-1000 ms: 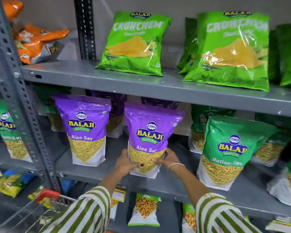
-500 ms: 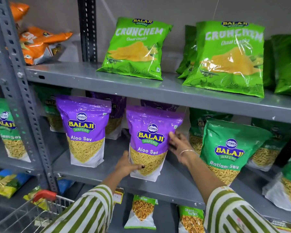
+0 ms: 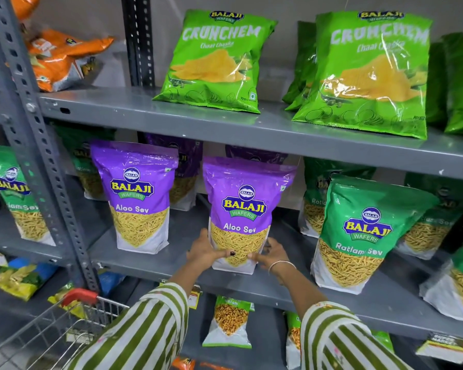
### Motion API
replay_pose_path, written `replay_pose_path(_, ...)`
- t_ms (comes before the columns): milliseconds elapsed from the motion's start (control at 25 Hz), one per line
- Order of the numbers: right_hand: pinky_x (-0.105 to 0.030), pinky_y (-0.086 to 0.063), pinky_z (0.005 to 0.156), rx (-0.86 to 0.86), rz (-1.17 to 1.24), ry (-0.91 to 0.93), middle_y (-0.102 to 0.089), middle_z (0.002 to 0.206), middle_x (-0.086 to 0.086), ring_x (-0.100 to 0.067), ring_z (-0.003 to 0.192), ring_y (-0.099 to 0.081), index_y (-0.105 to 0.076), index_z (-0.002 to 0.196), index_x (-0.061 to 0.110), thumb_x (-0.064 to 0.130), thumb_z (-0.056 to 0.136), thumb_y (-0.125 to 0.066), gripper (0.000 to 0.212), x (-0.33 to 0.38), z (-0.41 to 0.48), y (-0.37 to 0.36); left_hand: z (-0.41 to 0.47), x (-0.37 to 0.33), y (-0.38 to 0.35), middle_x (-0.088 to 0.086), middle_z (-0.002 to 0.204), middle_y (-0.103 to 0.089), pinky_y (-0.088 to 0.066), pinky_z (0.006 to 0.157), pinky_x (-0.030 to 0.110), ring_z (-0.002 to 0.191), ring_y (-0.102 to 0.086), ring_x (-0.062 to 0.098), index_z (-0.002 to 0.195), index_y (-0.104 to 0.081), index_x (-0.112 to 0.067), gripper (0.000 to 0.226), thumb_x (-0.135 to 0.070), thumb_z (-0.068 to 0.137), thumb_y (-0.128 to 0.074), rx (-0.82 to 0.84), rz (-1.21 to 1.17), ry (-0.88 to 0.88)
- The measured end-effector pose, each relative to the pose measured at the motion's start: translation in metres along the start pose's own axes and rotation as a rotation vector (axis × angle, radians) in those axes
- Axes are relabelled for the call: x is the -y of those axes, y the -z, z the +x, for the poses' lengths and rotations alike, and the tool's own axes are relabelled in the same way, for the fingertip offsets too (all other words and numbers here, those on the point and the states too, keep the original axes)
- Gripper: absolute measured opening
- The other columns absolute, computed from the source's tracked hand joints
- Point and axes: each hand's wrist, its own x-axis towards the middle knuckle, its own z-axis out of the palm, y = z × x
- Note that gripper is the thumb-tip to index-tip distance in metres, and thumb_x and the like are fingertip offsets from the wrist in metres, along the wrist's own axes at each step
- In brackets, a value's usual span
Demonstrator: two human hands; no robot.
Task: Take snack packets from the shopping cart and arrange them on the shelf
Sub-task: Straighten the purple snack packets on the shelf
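Note:
A purple Aloo Sev packet (image 3: 242, 206) stands upright near the front of the grey middle shelf (image 3: 171, 259). My left hand (image 3: 205, 252) grips its lower left edge, thumb across the front. On the lower right corner sits my right hand (image 3: 271, 253), fingers against the packet, a thin bangle on the wrist. A second purple Aloo Sev packet (image 3: 138, 196) stands to the left, apart from it. The shopping cart (image 3: 64, 324), with a red handle, shows at the bottom left; its contents are hidden.
Green Ratlam Sev packets (image 3: 366, 231) stand to the right on the same shelf. Green Crunchem bags (image 3: 217, 62) fill the upper shelf (image 3: 251, 126), orange packets (image 3: 62, 60) at its left. A perforated grey upright (image 3: 42, 161) stands left. Small packets (image 3: 230, 321) sit on the lower shelf.
My right hand dropped from the packet's right side to its lower right corner. The left hand stayed on the lower left. The packet stands slightly straighter.

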Motion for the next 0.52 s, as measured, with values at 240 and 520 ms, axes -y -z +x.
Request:
replay_pose_path(240,-0.04,-0.049,0.081,0.002,0.064,0.009,-0.057,0.088,0.004,-0.024,0.098,-0.053,-0.049,0.104,0.01,-0.001,0.067,-0.076,0.047,0.001,-0.005,-0.006,-0.01,-0.006,0.006,0.01,0.12,-0.062,-0.042,0.1,0.052,0.114,-0.055,0.032,0.101,-0.04,-0.02,0.07,-0.046,0.05,-0.081,-0.018,0.057,-0.027)
replay_pose_path(520,-0.043,-0.049,0.085,-0.024,0.079,0.024,-0.056,0.1,-0.005,-0.025,0.1,-0.052,-0.048,0.102,0.01,-0.001,0.067,-0.077,0.047,0.0,-0.006,-0.014,-0.014,-0.003,0.011,0.008,0.121,-0.062,-0.039,0.102,0.051,0.115,-0.054,0.032,0.106,-0.042,-0.017,0.073,-0.047,0.053,-0.08,-0.044,0.09,-0.033)
